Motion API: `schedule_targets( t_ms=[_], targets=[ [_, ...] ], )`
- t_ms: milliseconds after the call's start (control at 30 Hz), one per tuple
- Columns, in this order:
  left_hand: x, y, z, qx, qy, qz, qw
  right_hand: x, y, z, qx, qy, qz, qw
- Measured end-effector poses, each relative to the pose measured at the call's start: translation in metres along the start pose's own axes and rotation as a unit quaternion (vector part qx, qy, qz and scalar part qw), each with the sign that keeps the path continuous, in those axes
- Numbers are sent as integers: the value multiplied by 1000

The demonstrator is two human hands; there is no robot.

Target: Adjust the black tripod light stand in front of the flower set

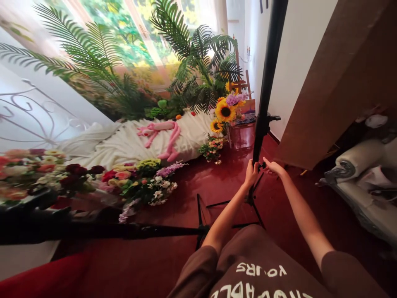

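Observation:
A tall black light stand (pixel 269 66) rises upright in front of me, its legs spread on the dark red floor. My left hand (pixel 251 174) is wrapped round its pole, low down. On the right side of the pole, my right hand (pixel 273 167) has its fingers closed at a small black locking knob (pixel 262 165). Higher up the pole sits a second clamp with a knob (pixel 274 118). The fingertips of my right hand are small in view, but they meet at the knob.
A second black stand (pixel 149 231) crosses the lower left. Flower bunches (pixel 124 178) border a white-draped bed (pixel 124 140) with a pink plush toy (pixel 164 128). Sunflowers (pixel 225 111) and palms (pixel 201 62) stand by the window. A pale sofa (pixel 362 161) is at right.

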State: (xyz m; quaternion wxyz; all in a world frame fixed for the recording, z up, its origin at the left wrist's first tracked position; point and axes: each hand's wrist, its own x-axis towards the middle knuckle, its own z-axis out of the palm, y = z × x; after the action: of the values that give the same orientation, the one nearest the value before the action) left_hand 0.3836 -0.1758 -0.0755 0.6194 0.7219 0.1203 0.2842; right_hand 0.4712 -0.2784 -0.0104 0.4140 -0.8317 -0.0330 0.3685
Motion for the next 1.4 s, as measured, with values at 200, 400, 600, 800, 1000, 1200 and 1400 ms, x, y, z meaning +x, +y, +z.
schedule_targets(
  t_ms=[200, 400, 600, 800, 1000, 1200, 1400],
  targets=[
    [-2, 2, 0, 9, 18, 6, 1000, 7, -15, 7, -49, -53, -14, 997],
    [-2, 1, -1, 18, 12, 4, 1000, 19, -10, 0, -35, -44, -15, 998],
    [-4, 6, 5, -1, 34, 4, 999, 24, -9, -1, 21, -81, -19, 996],
    [-3, -3, 9, -14, 50, 13, 999, 25, 20, -7, 133, -136, -181, 965],
    [-3, -1, 10, -12, 57, 12, 998, 25, 34, -15, 93, -136, -350, 922],
    [-3, 3, 11, -9, 64, 17, 998, 23, 11, -40, -163, -106, -372, 908],
    [-3, 7, 11, -25, 62, 13, 998, 28, -1, -40, -259, -115, -393, 875]
  ],
)
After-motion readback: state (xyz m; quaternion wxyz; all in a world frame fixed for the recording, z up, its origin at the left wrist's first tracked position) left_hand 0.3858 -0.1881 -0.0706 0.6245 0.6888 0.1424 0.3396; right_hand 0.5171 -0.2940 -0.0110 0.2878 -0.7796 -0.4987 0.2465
